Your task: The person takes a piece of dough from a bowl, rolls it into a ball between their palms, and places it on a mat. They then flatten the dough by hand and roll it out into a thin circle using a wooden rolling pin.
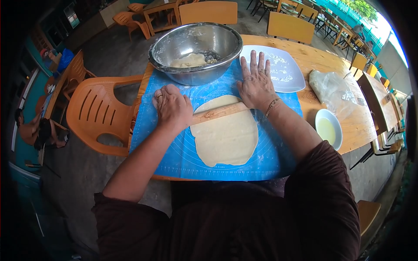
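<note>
A wooden rolling pin [220, 113] lies across the upper part of a flat sheet of dough [226, 141]. My left hand [171, 104] is curled over the pin's left end. At the other end, the heel of my right hand [257, 85] presses on the pin, its fingers stretched out and spread toward a white plate. Beneath the dough is a blue mat [170, 148] with printed measuring marks, dusted with flour. Both palms hide the ends of the pin.
A steel bowl [196, 78] with more dough [189, 61] stands behind my hands. The floury white plate [287, 69], a plastic bag [333, 89] and a small bowl of yellowish liquid [327, 129] are to the right. An orange chair [93, 113] touches the table's left side. A person [32, 128] sits far left.
</note>
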The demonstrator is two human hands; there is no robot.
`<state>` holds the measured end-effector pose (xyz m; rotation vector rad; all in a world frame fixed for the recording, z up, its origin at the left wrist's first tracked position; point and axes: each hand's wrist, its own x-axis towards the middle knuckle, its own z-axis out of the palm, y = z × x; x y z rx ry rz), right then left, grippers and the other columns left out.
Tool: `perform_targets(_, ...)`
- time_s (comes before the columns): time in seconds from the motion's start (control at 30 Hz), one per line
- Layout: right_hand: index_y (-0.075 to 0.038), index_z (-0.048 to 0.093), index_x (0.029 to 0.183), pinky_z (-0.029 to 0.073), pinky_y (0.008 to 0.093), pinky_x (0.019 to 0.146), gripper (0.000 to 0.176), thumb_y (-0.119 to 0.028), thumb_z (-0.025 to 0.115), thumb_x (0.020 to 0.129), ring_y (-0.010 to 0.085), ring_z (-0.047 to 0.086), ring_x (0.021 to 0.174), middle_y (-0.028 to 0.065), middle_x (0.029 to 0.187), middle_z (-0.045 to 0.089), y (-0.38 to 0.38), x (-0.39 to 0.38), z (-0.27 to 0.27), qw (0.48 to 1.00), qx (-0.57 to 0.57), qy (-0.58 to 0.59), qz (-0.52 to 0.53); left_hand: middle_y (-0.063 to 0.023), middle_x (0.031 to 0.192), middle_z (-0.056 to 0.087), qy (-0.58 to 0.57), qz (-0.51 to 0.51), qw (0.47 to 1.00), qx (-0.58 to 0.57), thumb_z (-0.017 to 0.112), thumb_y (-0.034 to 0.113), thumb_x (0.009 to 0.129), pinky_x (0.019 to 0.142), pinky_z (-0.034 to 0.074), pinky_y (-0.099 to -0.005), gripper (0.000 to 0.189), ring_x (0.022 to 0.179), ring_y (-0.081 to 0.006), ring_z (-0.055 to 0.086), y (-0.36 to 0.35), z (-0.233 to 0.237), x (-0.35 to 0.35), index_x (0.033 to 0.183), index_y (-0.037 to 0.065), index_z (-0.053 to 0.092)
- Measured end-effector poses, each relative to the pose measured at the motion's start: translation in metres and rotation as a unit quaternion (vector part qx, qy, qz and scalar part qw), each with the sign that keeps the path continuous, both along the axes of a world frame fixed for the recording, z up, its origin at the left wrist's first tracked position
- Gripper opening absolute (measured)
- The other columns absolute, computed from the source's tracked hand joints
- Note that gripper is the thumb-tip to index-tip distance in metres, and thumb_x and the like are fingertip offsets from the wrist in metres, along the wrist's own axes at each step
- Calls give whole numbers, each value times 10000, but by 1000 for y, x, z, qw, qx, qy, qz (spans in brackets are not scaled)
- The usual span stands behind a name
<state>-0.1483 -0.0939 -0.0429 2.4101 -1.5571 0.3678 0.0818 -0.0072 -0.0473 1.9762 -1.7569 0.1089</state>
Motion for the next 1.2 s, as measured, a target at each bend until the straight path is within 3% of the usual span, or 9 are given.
perform_targets(0.07,62,234,1516,26,563,1201,767,-359,482,924,494,-3,1481,342,1578,92,-5,3,1,1000,-5,6,-12,-204,1115,557,-10,67,997,-25,607,132,856,1006,314,-528,236,1102,-384,494,-7,1,2,1014,-12,506)
perform_targets(0.37,72,340,1467,34,579,1194,693,-323,484,917,493,17,1482,343,1571,130,-22,14,1,994,-59,-34,-82,-232,1050,635,-51,85,992,-82,606,114,836,994,320,-523,199,1085,-411,539,-29,3,13,965,-29,556)
perform_targets(0.7,35,273,1513,24,542,1205,700,-412,413,992,468,21,1489,316,1586,112,11,-4,-11,995,-70,-75,11,-232,1027,622,-28,21,999,-28,601,158,868,954,332,-538,203,1079,-406,523,14,7,-7,936,-17,523)
perform_targets(0.8,44,258,1514,22,532,1209,719,-444,394,1003,462,17,1490,318,1585,113,34,-14,-13,997,-32,-71,17,-270,1178,577,-2,2,999,41,558,210,927,1074,272,-553,299,1250,-423,445,35,4,-14,1087,-42,528)
perform_targets(0.87,53,253,1512,22,527,1211,730,-458,385,1008,462,17,1490,323,1582,116,51,-21,-11,998,-18,-62,18,-330,1412,406,-113,-14,993,-29,503,309,979,1176,122,-564,493,1416,-453,266,46,-10,-16,1251,-102,473)
perform_targets(0.9,66,248,1508,26,525,1212,736,-462,377,1011,463,22,1489,321,1580,127,59,-24,-11,998,-8,-53,16,-330,1412,406,-112,-13,993,-30,503,309,979,1176,122,-564,493,1416,-453,266,52,-11,-18,1251,-102,473)
perform_targets(0.97,79,244,1504,31,523,1214,743,-466,369,1014,465,27,1487,320,1579,137,76,-31,-10,999,2,-44,14,-346,1532,229,-120,-34,992,30,425,395,1007,1202,28,-555,666,1474,-469,115,66,-6,-24,1392,-143,353)
perform_targets(1.07,102,255,1486,50,528,1213,748,-467,368,1015,470,46,1484,316,1577,150,105,-44,-6,999,20,-28,32,-381,1533,193,-79,-116,983,115,375,521,1000,1186,61,-586,846,1465,-492,124,90,6,-23,1432,-196,257)
perform_targets(1.2,104,293,1463,69,556,1203,717,-436,409,1006,486,86,1475,317,1571,168,153,-64,-1,993,58,-50,94,-384,1515,232,-91,-202,973,71,388,509,1001,1191,120,-556,823,1454,-495,170,129,1,-18,1407,-201,301)
